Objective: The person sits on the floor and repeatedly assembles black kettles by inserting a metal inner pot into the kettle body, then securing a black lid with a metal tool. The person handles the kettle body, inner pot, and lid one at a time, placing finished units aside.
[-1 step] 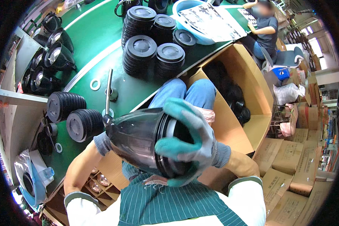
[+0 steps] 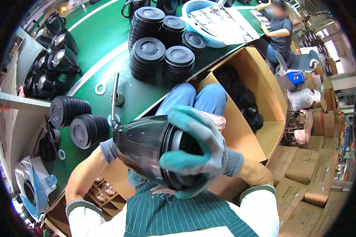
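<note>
A glossy black, tapered jug body (image 2: 142, 148) lies sideways over my lap. Its narrow end points left and its wide ringed end faces right. My right hand (image 2: 203, 148), in a grey and teal glove, wraps around that wide end, fingers spread over the rim and a little blurred. A pale ring shows inside the opening. At the left, the grey cuff (image 2: 108, 151) of my left glove runs behind the jug, whose body hides my left hand and fingers. Just beyond the narrow end, a metal rod (image 2: 114, 94) slants up from the green table (image 2: 106, 51).
Stacks of black round lids (image 2: 147, 49) stand on the table; two more stacks (image 2: 80, 132) lie tipped at left, below several black jugs (image 2: 61, 57). An open carton (image 2: 271, 93) holds dark parts at right. Sealed cartons (image 2: 300, 166) line the floor. A person (image 2: 279, 33) sits beyond.
My right hand has shifted slightly left and up at the jug's wide end, its fingers turning around the rim. The jug has barely moved.
</note>
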`<state>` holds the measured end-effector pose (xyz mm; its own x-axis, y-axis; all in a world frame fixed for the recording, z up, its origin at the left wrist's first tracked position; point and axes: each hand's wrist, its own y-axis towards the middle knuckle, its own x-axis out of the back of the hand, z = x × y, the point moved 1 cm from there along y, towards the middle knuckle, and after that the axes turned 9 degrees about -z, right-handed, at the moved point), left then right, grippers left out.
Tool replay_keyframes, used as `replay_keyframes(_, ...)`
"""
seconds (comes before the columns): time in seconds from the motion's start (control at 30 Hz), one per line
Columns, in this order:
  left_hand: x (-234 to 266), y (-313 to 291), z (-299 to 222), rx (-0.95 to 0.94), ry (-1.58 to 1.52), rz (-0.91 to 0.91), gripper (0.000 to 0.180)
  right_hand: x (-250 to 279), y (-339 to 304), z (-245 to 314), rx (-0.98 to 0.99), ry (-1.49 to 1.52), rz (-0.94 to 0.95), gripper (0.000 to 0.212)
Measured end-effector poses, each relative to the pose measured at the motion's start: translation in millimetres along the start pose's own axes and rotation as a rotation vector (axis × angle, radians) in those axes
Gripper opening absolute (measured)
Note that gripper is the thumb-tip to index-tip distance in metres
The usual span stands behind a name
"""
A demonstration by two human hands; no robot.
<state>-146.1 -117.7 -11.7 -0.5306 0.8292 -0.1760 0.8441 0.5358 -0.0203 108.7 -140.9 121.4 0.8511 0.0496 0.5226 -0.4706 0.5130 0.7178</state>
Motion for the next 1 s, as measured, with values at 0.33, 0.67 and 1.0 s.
replay_keyframes(0.33, 31, 16, 44, -0.022, -0.31, -0.397, 0.045, 13, -32, -33, -0.716, 0.392, -0.108, 0.101)
replay_keyframes(0.67, 18, 1, -4, -0.391, 0.514, -1.144, 0.031, -25, -51, -81, -0.76, 0.491, -0.207, 0.061)
replay_keyframes(1.0, 44, -41, 72, 0.032, -0.574, -0.845, 0.038, -11, -9, -47, -0.354, 0.342, -0.219, 0.105)
